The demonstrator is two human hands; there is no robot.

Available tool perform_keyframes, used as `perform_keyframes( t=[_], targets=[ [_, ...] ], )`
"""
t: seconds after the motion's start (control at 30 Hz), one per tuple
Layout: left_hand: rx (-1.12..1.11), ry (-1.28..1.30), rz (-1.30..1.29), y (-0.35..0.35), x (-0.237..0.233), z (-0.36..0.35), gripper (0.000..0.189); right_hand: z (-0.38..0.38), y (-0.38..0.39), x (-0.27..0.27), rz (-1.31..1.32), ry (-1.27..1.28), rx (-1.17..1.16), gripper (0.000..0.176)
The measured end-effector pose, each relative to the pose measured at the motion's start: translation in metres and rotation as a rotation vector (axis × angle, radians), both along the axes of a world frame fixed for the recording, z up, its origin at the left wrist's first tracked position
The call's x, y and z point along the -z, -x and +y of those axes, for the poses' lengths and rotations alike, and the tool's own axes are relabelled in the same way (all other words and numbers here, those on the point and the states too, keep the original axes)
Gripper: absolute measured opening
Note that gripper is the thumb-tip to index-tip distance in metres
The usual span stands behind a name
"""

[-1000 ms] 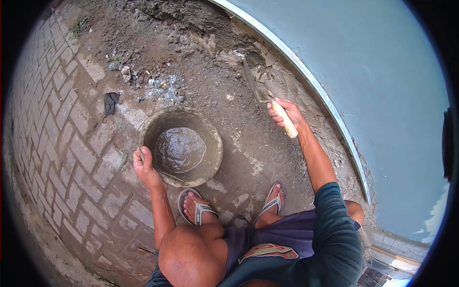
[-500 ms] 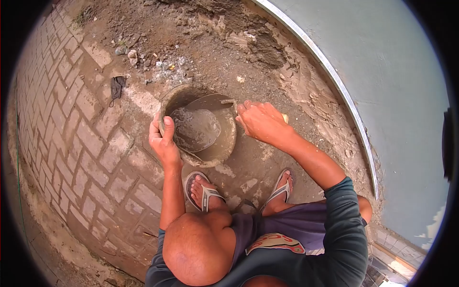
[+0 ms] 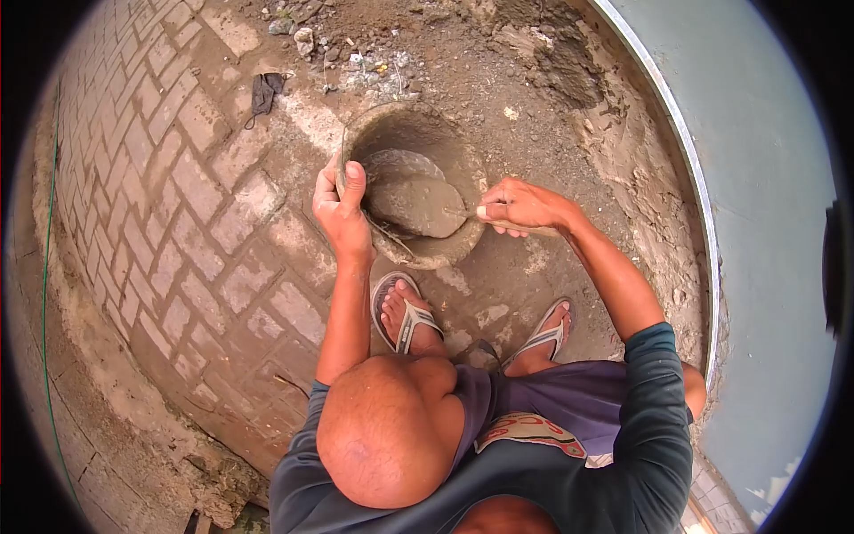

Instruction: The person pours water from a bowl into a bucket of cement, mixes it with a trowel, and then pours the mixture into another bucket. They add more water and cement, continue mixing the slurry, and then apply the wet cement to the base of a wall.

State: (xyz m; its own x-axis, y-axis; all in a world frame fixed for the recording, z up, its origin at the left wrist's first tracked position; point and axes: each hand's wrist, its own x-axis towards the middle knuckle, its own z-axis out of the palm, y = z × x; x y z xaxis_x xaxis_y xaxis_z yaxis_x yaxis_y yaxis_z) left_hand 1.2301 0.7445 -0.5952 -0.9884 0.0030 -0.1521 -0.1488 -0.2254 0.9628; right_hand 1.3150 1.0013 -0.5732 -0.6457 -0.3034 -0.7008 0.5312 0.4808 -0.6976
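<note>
A mortar-crusted bucket is on the ground ahead of my feet, its mouth facing me. My left hand is closed around its left rim, thumb on top and fingers outside. Inside, wet grey mortar lies at the bottom. My right hand is wrapped around the handle of a trowel, at the bucket's right rim. The trowel's blade reaches into the bucket and is coated with mortar. Most of the handle is hidden under my fingers.
Brick paving spreads to the left, with a black cloth item on it. Rubble and soil lie beyond the bucket. A grey wall surface with a pale metal edge strip runs along the right. My sandalled feet stand close behind the bucket.
The trowel blade has turned from tilted against the bucket's far side to lying flatter and nearer me. My right hand has rotated with it. The whole view has shifted; my left hand keeps the rim.
</note>
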Motion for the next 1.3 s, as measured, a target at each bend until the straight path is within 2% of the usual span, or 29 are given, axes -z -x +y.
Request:
perform_keyframes(
  t=[0.07,0.13,0.2,0.27,0.3,0.37,0.4,0.47,0.5,0.63,0.7,0.8,0.87,0.9,0.97,1.03,1.1,1.17,1.2,1.3],
  targets=[
    [-0.023,-0.017,-0.029,0.003,0.010,-0.010,0.051,-0.004,-0.005,-0.004,0.002,0.054,0.053,0.036],
    [-0.012,-0.050,-0.043,0.004,0.020,-0.020,0.046,-0.011,0.001,-0.011,0.095,-0.147,-0.022,0.037],
    [-0.041,-0.044,-0.049,0.007,0.026,-0.026,0.030,-0.013,0.005,-0.009,0.115,-0.161,0.006,0.038],
    [-0.047,-0.067,-0.070,0.009,0.026,-0.030,0.026,-0.012,0.007,-0.019,0.108,-0.042,0.021,0.038],
    [-0.049,-0.068,-0.076,0.008,0.025,-0.031,0.027,-0.009,0.009,-0.029,0.125,-0.075,0.029,0.038],
    [-0.039,-0.082,-0.066,0.008,0.024,-0.034,0.029,-0.005,0.014,-0.049,0.107,0.140,0.126,0.038],
    [-0.045,-0.059,-0.072,0.008,0.024,-0.036,0.029,0.002,0.020,-0.056,0.123,0.126,0.133,0.038],
    [-0.051,-0.045,-0.068,0.008,0.023,-0.036,0.029,0.025,0.037,-0.067,0.039,0.332,0.280,0.039],
    [-0.056,-0.051,-0.083,0.007,0.020,-0.034,0.029,0.039,0.045,-0.067,0.012,0.440,0.429,0.038],
    [-0.043,-0.074,-0.105,0.007,0.016,-0.031,0.028,0.115,0.067,-0.053,0.161,0.691,0.894,0.037],
    [-0.048,-0.055,-0.115,0.009,0.016,-0.034,0.028,0.125,0.037,-0.068,0.280,0.685,0.958,0.038],
    [-0.065,-0.089,-0.144,0.006,0.009,-0.025,0.029,0.101,-0.018,-0.095,0.410,0.386,0.949,0.039],
    [-0.062,-0.106,-0.143,0.008,0.003,-0.019,0.028,0.090,-0.041,-0.101,0.406,0.199,0.824,0.038],
    [-0.047,-0.076,-0.105,0.010,0.015,-0.022,0.027,0.089,-0.043,-0.097,0.398,0.202,0.828,0.038],
    [-0.033,-0.032,-0.086,0.011,0.016,-0.021,0.027,0.090,-0.044,-0.081,0.293,-0.059,0.546,0.036],
    [-0.019,0.002,-0.057,0.013,0.015,-0.018,0.027,0.086,-0.035,-0.049,0.205,-0.105,0.555,0.035],
    [-0.016,-0.068,-0.070,0.012,0.019,-0.020,0.030,0.085,-0.023,-0.010,0.117,-0.147,0.558,0.034],
    [-0.017,-0.072,-0.077,0.011,0.019,-0.022,0.030,0.089,-0.011,0.025,0.038,0.020,0.741,0.031],
    [-0.019,-0.075,-0.086,0.011,0.017,-0.021,0.030,0.089,-0.003,0.035,0.042,0.019,0.739,0.031],
    [-0.025,-0.116,-0.126,0.008,0.005,-0.019,0.030,0.087,0.022,0.056,0.018,0.236,0.922,0.032]
  ],
)
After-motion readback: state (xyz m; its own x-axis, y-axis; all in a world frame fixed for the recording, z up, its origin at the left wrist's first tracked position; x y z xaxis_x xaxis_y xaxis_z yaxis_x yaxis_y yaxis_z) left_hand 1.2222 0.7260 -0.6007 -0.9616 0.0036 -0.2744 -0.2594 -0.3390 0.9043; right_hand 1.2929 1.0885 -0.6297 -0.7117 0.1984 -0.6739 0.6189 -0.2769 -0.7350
